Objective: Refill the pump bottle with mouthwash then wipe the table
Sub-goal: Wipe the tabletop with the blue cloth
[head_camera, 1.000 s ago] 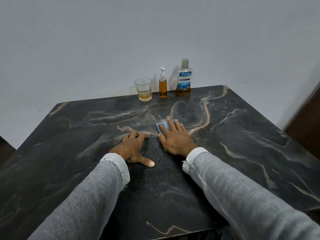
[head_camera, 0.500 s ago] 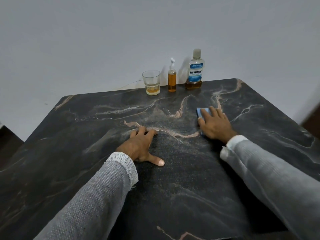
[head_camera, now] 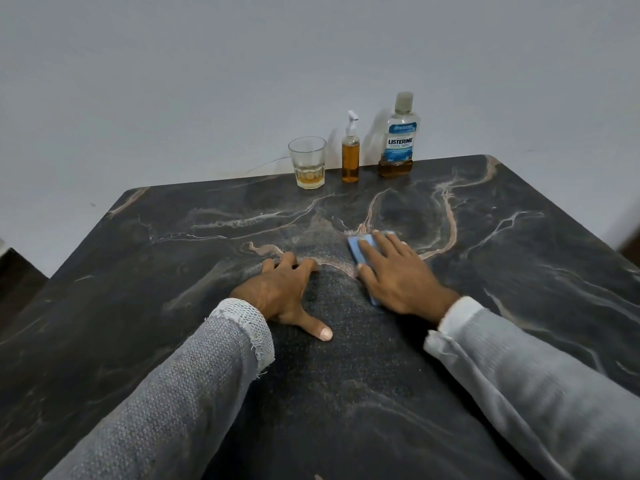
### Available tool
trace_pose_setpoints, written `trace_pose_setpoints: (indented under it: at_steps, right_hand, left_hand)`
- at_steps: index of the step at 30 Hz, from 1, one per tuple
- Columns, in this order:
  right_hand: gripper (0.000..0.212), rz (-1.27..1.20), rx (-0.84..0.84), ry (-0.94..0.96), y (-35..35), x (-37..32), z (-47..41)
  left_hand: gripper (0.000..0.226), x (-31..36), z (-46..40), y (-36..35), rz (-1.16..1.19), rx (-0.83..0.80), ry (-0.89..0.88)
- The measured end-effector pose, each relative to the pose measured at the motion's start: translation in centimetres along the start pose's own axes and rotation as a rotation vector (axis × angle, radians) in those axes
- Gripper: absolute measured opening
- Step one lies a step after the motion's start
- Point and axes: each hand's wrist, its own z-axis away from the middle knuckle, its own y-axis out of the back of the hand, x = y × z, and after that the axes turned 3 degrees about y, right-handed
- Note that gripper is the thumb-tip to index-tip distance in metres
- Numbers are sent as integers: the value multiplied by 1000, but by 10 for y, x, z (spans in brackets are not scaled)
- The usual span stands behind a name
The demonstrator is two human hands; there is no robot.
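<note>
A dark marble table [head_camera: 138, 323] fills the view. My right hand [head_camera: 398, 275] lies flat with straight fingers on a blue cloth [head_camera: 360, 247], pressing it to the table's middle. Beside it, my left hand [head_camera: 280, 292] rests palm down on the bare stone, thumb spread out. At the far edge stands a small pump bottle [head_camera: 350, 157] full of amber liquid. Right of it is the mouthwash bottle [head_camera: 400, 140], with a little amber liquid at its bottom and its cap on.
A glass tumbler [head_camera: 307, 164] with a little amber liquid stands left of the pump bottle at the far edge. A pale wall rises behind the table. Dark floor shows past the left and right table edges.
My right hand slid the blue cloth to the right across the table and has now come back toward the middle. My left hand has stayed in place.
</note>
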Motion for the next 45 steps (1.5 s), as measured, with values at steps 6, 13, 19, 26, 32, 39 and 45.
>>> trace_pose_setpoints:
  at_steps: [6,13,19,26,32,39,45]
  right_hand:
    - [58,68,54,-283,13,83,-9]
    - [58,-8,-22,-419,19,83,-107]
    - [59,3,-71,-153,7,8,-122]
    - [61,-11,-50,5,1,3,-52]
    - [58,32,21,-337,13,64,-75]
    - [60,-19,-73,-277,3,0,-153]
    - [59,5,-76,52,-20,-87,-132]
  left_hand:
    - [117,-7,-7,7,-24,-34,-28]
    - [122,-3,-11,5,-48,-35,-22]
    - [122,-3,-8,7,-55,-39,-30]
    - [77,-28,-14,18,195,188,-130]
    - [62,-68,-27,19,319,484,-45]
    - [52,-86,-30,20,375,559,-13]
    - [45,-99,-21,26,396,568,48]
